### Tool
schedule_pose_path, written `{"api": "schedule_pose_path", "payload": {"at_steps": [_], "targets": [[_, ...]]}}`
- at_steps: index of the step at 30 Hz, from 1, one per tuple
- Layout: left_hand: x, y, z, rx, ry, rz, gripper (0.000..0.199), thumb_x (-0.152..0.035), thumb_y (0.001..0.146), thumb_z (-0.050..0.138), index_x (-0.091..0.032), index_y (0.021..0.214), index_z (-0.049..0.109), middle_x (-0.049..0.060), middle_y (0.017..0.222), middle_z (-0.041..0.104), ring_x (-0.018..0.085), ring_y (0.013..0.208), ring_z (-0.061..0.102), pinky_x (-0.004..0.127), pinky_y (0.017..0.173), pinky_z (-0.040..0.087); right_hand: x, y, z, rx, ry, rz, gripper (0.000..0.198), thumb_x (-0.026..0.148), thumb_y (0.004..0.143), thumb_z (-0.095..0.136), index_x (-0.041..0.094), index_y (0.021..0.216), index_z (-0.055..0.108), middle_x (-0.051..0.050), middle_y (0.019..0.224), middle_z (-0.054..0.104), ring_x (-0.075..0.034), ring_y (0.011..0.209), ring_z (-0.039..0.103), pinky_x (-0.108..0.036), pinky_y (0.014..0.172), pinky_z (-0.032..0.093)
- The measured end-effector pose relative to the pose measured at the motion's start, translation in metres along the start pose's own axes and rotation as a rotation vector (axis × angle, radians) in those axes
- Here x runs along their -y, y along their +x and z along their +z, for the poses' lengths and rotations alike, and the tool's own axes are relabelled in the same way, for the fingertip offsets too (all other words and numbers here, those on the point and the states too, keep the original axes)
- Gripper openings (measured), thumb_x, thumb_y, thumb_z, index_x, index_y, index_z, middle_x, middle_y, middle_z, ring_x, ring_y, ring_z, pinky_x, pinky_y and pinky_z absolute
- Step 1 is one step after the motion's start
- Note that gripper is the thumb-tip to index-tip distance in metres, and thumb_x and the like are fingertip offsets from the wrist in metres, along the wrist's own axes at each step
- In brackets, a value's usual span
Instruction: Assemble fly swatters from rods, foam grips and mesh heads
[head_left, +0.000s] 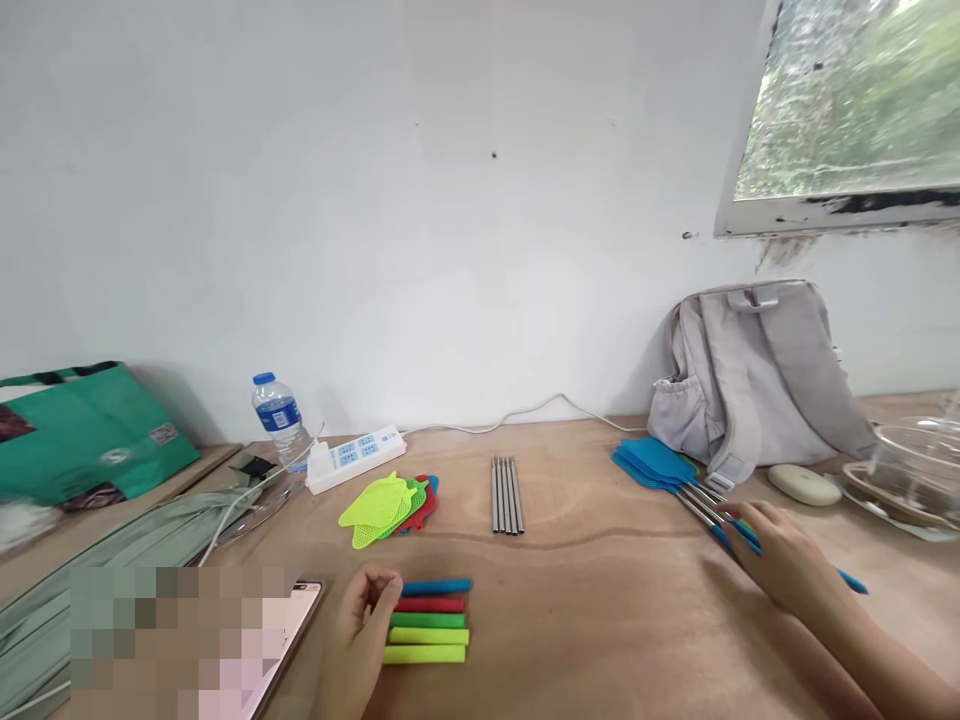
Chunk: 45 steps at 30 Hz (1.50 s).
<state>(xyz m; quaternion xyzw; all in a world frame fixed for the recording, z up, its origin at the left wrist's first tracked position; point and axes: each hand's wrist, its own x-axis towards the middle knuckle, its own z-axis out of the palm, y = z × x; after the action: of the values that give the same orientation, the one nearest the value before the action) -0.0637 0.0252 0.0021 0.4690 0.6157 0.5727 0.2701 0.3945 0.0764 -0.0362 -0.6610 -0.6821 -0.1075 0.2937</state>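
Note:
My left hand (360, 630) rests on the wooden table (585, 620), its curled fingers touching the left ends of a row of coloured handles (429, 620): blue, red, green and two yellow-green. My right hand (784, 555) lies over the handles of several assembled blue fly swatters (660, 465), fingers spread across the metal rods and blue grips; whether it grips them is unclear. Several bare metal rods (506, 495) lie side by side at the table's middle. A small pile of swatter heads (386, 505), yellow-green on top with red and blue beneath, lies left of the rods.
A grey backpack (757, 375) leans on the wall at the right. A white power strip (356, 457), water bottle (279, 415), phone (289, 625) and green bag (90, 430) are at the left. A pale oval object (804, 484) and glass dishes (907, 470) sit far right.

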Motion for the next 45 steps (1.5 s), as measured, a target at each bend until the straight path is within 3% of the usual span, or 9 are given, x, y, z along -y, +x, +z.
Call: {"api": "schedule_pose_path", "payload": {"at_steps": [4,7,10,15,24,32,36,41,45], "targets": [[-0.001,-0.004,0.004,0.060,0.082,0.038,0.026,-0.044,0.062,0.059,-0.019,0.062,0.055,-0.002,0.059,0.052,0.016,0.061,0.050,0.023,0.057,0.040,0.073,-0.013,0.004,0.160,0.219,-0.302,0.020,0.027,0.081,0.039,0.023,0.085,0.058,-0.008,0.088,0.061,-0.022,0.084,0.056,-0.037,0.080,0.043],[-0.004,-0.006,0.005,0.109,0.163,0.082,0.021,-0.040,0.065,0.057,-0.020,0.059,0.054,-0.002,0.058,0.051,0.016,0.060,0.048,0.023,0.058,0.039,0.128,-0.021,0.013,0.349,0.332,-0.404,0.016,0.019,0.080,0.038,0.021,0.081,0.053,-0.007,0.083,0.059,-0.019,0.077,0.055,-0.033,0.070,0.045],[-0.007,-0.007,0.004,0.217,0.239,0.143,0.015,-0.033,0.068,0.053,-0.021,0.060,0.054,-0.001,0.059,0.052,0.017,0.060,0.049,0.024,0.059,0.038,0.164,-0.015,0.028,0.394,0.400,-0.430,0.017,0.014,0.075,0.041,0.019,0.088,0.051,-0.006,0.085,0.057,-0.019,0.075,0.054,-0.031,0.066,0.044],[-0.012,-0.007,-0.001,0.403,0.373,0.271,0.008,-0.019,0.068,0.048,-0.020,0.062,0.054,0.002,0.067,0.054,0.019,0.067,0.050,0.026,0.062,0.038,0.191,0.019,0.055,0.384,0.446,-0.456,0.033,0.005,0.067,0.041,0.018,0.096,0.050,-0.007,0.096,0.054,-0.019,0.084,0.052,-0.030,0.073,0.041],[-0.011,-0.004,-0.002,0.477,0.550,0.297,0.016,-0.008,0.060,0.039,-0.020,0.065,0.048,0.001,0.071,0.050,0.018,0.072,0.049,0.029,0.066,0.039,0.203,0.040,0.065,0.425,0.316,-0.477,0.012,0.014,0.074,0.042,0.019,0.080,0.052,-0.004,0.083,0.055,-0.016,0.076,0.050,-0.026,0.067,0.034],[-0.017,-0.009,-0.007,0.733,0.644,0.446,0.019,-0.005,0.062,0.041,-0.019,0.068,0.051,0.001,0.079,0.055,0.016,0.078,0.049,0.027,0.070,0.037,0.181,0.038,0.077,0.433,0.271,-0.180,0.003,0.022,0.077,0.041,0.020,0.075,0.043,-0.002,0.068,0.054,-0.016,0.061,0.048,-0.025,0.054,0.026],[-0.020,-0.010,-0.011,0.806,0.709,0.481,0.009,-0.013,0.068,0.049,-0.020,0.071,0.054,0.001,0.080,0.057,0.016,0.078,0.049,0.026,0.071,0.036,0.167,0.034,0.079,0.332,0.637,-0.015,0.010,0.027,0.075,0.045,0.021,0.070,0.040,0.003,0.060,0.047,-0.013,0.056,0.043,-0.025,0.054,0.029],[-0.021,-0.009,-0.013,0.849,0.727,0.431,0.011,-0.021,0.067,0.058,-0.021,0.077,0.057,0.001,0.087,0.057,0.017,0.083,0.049,0.026,0.073,0.036,0.162,0.029,0.068,0.159,1.291,0.420,0.023,0.041,0.069,0.057,0.020,0.071,0.046,0.004,0.059,0.050,-0.012,0.052,0.043,-0.024,0.049,0.032],[-0.021,-0.010,-0.011,0.848,0.782,0.402,0.008,-0.020,0.068,0.057,-0.021,0.076,0.056,0.000,0.082,0.056,0.016,0.078,0.048,0.025,0.068,0.036,0.163,0.015,0.055,0.207,1.641,0.590,0.023,0.033,0.061,0.068,0.019,0.069,0.052,0.002,0.062,0.057,-0.008,0.046,0.036,-0.021,0.044,0.030]]}}
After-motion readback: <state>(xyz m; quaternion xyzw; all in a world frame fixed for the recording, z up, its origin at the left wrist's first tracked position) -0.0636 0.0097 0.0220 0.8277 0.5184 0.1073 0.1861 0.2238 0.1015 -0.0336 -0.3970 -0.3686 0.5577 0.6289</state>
